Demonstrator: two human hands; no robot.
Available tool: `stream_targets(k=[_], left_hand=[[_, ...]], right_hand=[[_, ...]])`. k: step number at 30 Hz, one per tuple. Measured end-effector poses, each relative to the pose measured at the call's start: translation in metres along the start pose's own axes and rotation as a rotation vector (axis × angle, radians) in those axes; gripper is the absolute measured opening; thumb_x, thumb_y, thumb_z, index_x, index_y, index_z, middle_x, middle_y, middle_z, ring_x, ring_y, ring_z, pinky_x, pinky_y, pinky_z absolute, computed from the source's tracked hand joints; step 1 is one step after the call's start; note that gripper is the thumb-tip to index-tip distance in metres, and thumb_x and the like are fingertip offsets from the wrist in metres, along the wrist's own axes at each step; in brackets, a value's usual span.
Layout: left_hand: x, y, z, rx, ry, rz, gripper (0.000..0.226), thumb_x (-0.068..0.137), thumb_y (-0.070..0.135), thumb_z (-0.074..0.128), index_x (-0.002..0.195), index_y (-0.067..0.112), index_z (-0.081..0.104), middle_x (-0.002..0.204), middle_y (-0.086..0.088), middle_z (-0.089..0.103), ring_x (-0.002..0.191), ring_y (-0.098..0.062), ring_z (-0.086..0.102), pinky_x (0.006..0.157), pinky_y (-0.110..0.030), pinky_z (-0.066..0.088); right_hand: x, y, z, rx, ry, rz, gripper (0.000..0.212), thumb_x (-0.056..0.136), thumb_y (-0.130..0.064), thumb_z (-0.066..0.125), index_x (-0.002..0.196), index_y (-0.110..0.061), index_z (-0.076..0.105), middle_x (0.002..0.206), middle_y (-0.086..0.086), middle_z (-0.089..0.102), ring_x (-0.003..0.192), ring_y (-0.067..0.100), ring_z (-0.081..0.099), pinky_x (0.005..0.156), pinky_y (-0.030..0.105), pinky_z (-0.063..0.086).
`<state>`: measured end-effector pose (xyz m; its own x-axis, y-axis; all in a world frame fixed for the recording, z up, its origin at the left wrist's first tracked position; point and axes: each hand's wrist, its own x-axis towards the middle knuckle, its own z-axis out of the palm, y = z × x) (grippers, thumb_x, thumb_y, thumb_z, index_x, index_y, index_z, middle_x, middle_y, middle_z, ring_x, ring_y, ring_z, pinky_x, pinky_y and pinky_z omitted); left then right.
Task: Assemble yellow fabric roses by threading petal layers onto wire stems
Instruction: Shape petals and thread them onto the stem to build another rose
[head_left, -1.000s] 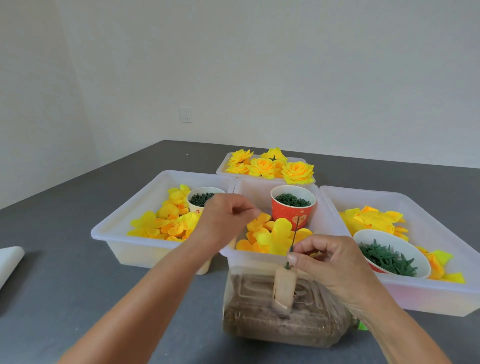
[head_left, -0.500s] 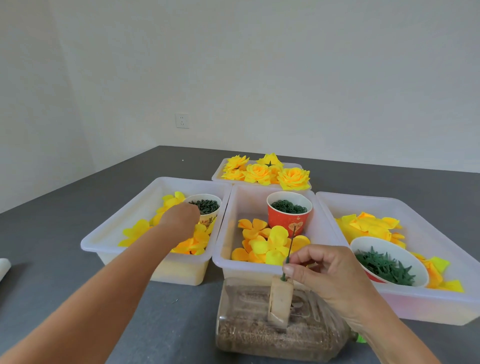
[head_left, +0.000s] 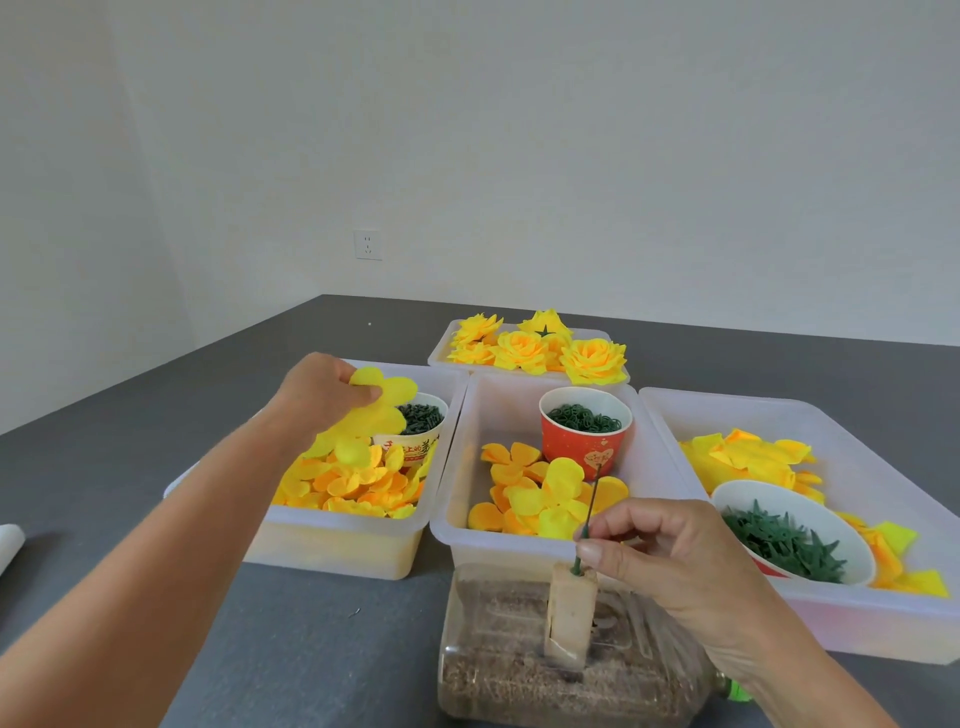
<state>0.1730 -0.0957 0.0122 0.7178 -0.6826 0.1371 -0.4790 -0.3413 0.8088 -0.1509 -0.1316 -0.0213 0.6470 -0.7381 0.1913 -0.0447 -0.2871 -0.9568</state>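
Note:
My left hand (head_left: 324, 395) pinches a yellow petal layer (head_left: 375, 415) and holds it above the left tub (head_left: 332, 540), which is filled with more yellow and orange petals. My right hand (head_left: 670, 558) pinches a thin green wire stem (head_left: 589, 512) that stands upright in a tan block (head_left: 570, 618) on top of a clear plastic bottle (head_left: 519, 680) filled with brown grit. The middle tub (head_left: 457, 530) just behind the stem holds loose petal layers (head_left: 545, 499).
A red cup (head_left: 584, 436) of green rings stands in the middle tub, a white cup (head_left: 415, 441) of green bits in the left one. The right tub (head_left: 878, 623) holds petals and a bowl of green calyxes (head_left: 784, 535). Finished roses (head_left: 540, 348) fill the rear tray.
My left hand went from the middle tub over to the left tub, took a yellow petal layer and lifted it. My right hand stayed on the wire stem.

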Motion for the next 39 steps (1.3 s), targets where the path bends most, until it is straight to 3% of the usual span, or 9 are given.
stream_targets(k=[4,9,14,17,23,28,32,36,39], left_hand=[[-0.004,0.002,0.002,0.064,0.009,-0.003,0.021,0.084,0.018,0.069,0.089,-0.002,0.065,0.081,-0.015,0.053,0.075,-0.024,0.046,0.069,-0.031,0.034],[-0.013,0.009,0.001,0.288,-0.102,-0.065,0.049,0.076,0.017,0.078,0.116,-0.003,0.061,0.106,-0.018,0.064,0.085,-0.026,0.052,0.071,-0.029,0.039],[-0.017,0.008,0.003,0.172,-0.062,-0.053,0.026,0.082,0.021,0.072,0.080,-0.003,0.060,0.072,-0.013,0.053,0.069,-0.024,0.043,0.056,-0.028,0.028],[-0.018,0.003,0.006,0.105,-0.084,0.010,0.028,0.091,0.021,0.060,0.087,-0.006,0.065,0.078,-0.018,0.070,0.058,-0.022,0.043,0.050,-0.026,0.030],[-0.022,-0.002,0.015,0.048,-0.015,0.039,0.022,0.095,0.025,0.052,0.083,0.008,0.059,0.061,-0.010,0.064,0.040,-0.013,0.061,0.038,-0.015,0.044],[-0.029,0.007,0.018,-0.422,-0.149,-0.100,0.016,0.090,0.019,0.062,0.100,0.007,0.062,0.084,-0.010,0.066,0.065,-0.020,0.065,0.062,-0.033,0.059],[-0.044,0.030,0.021,-0.764,-0.296,-0.123,0.004,0.088,0.008,0.061,0.088,0.004,0.061,0.061,-0.006,0.067,0.053,-0.017,0.066,0.056,-0.033,0.059],[-0.060,0.049,0.032,-0.812,-0.449,-0.074,0.009,0.091,0.008,0.054,0.089,0.004,0.062,0.072,-0.009,0.071,0.064,-0.022,0.069,0.065,-0.035,0.058],[-0.070,0.062,0.040,-0.856,-0.530,-0.062,0.011,0.090,0.009,0.056,0.096,0.004,0.064,0.088,-0.010,0.071,0.077,-0.023,0.068,0.070,-0.037,0.059]], right_hand=[[0.000,-0.001,0.000,0.033,-0.013,0.014,0.006,0.064,-0.011,0.078,0.067,-0.016,0.076,0.070,0.003,0.070,0.062,0.006,0.059,0.062,0.016,0.048],[0.001,-0.001,0.000,0.048,-0.004,0.018,0.006,0.060,-0.018,0.077,0.065,-0.016,0.075,0.071,0.003,0.070,0.062,0.004,0.059,0.060,0.014,0.046],[0.000,0.001,-0.001,0.033,-0.013,0.024,0.007,0.066,-0.011,0.077,0.067,-0.018,0.075,0.071,0.001,0.070,0.064,0.003,0.059,0.062,0.014,0.047],[0.000,0.001,-0.001,0.047,-0.017,0.023,0.009,0.061,-0.021,0.077,0.070,-0.020,0.076,0.071,0.000,0.071,0.066,0.003,0.060,0.065,0.015,0.047],[-0.001,0.002,-0.001,0.044,-0.016,0.012,0.020,0.053,-0.033,0.074,0.069,-0.021,0.076,0.072,0.000,0.071,0.066,0.003,0.059,0.065,0.015,0.047],[0.000,0.002,-0.002,0.076,-0.034,0.029,0.005,0.065,-0.011,0.076,0.067,-0.016,0.076,0.070,0.000,0.071,0.065,0.003,0.060,0.061,0.013,0.047],[0.001,0.003,-0.005,0.100,-0.041,0.038,0.024,0.075,0.008,0.068,0.070,-0.014,0.077,0.077,0.001,0.073,0.069,0.003,0.064,0.063,0.013,0.049],[0.004,0.000,-0.011,0.071,0.031,0.023,0.035,0.081,0.004,0.061,0.078,-0.026,0.078,0.082,0.002,0.074,0.072,0.003,0.063,0.067,0.017,0.051],[0.013,-0.010,-0.014,0.121,0.154,-0.021,0.018,0.079,-0.013,0.065,0.083,-0.025,0.077,0.085,0.003,0.074,0.076,0.006,0.064,0.070,0.027,0.050]])
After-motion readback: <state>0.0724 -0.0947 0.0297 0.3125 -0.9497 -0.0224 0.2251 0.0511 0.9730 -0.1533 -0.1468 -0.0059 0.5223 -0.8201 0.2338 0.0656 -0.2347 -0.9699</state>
